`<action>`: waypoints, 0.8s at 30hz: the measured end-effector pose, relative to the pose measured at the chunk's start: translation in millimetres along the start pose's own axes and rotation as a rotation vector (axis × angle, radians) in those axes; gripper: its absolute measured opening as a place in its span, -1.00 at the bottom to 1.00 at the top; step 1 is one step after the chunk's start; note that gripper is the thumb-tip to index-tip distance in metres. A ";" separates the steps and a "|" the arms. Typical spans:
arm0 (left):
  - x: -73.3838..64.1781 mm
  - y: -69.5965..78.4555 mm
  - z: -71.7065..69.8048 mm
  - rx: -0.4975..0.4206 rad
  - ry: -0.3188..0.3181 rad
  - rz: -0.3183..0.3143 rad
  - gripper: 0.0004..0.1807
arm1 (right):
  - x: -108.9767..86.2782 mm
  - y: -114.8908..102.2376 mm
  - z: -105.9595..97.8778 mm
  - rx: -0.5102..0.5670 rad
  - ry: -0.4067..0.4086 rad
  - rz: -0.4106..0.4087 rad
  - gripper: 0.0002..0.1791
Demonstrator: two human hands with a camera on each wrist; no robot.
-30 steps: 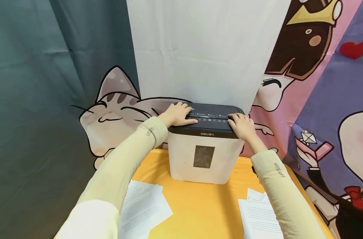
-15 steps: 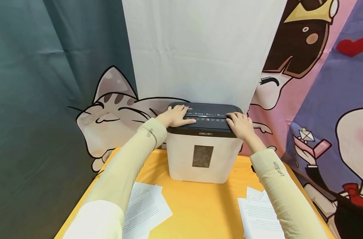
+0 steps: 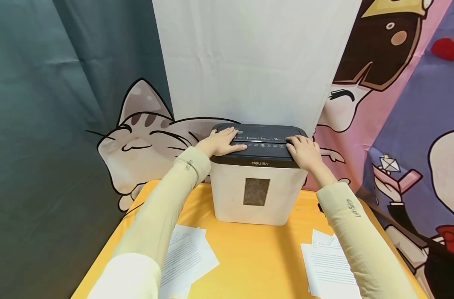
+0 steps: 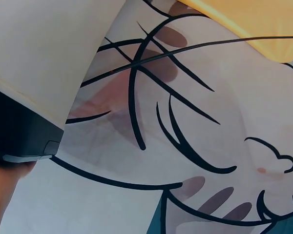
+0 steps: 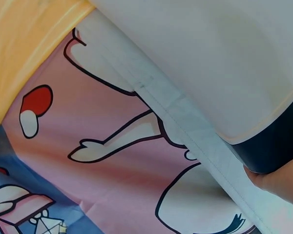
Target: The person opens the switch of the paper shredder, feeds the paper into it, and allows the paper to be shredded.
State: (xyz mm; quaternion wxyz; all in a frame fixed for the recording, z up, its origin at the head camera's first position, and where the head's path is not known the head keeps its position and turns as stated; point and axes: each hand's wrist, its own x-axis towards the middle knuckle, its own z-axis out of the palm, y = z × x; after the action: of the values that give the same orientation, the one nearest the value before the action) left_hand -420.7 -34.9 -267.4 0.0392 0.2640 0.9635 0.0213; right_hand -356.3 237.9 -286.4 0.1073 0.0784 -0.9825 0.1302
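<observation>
A paper shredder [image 3: 227,195] with a white bin, a dark top and a small front window stands upright at the back of the table. My left hand [image 3: 221,142] rests on the left end of the shredder's top, fingers spread and thumb along the front part. On the right end lies my right hand [image 3: 304,153], its fingers across the top and over the slot line. In the left wrist view, only a bit of the left hand [image 4: 7,190] shows against the dark top [image 4: 24,129]. The right wrist view catches part of the right hand [image 5: 281,181] by the dark rim [image 5: 273,141].
Printed sheets [image 3: 189,257] lie on the yellow tablecloth [image 3: 249,261] at the left, and more printed papers [image 3: 329,265] at the right, partly under my right arm. Close behind the shredder hangs a cartoon-printed cloth [image 3: 137,153]. A thin black cable [image 4: 210,45] runs past its left side.
The head view has shifted slightly. Both hands stay on the shredder's top in nearly the same places, and the shredder and papers have not visibly moved.
</observation>
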 end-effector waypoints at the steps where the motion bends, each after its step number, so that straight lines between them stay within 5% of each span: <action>1: 0.0 -0.3 -0.1 -0.006 -0.002 -0.002 -0.05 | 0.1 -0.2 -0.2 0.000 -0.001 0.001 -0.51; 24: 7.5 -6.9 0.6 -0.056 -0.037 0.010 -0.10 | 3.7 1.2 0.6 -0.014 0.006 0.006 -0.51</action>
State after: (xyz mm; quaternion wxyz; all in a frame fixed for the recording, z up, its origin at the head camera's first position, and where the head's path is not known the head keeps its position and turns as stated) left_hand -430.6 -37.0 -268.9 0.0642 0.2681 0.9603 0.0434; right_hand -360.2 238.4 -286.5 0.1104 0.0743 -0.9834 0.1237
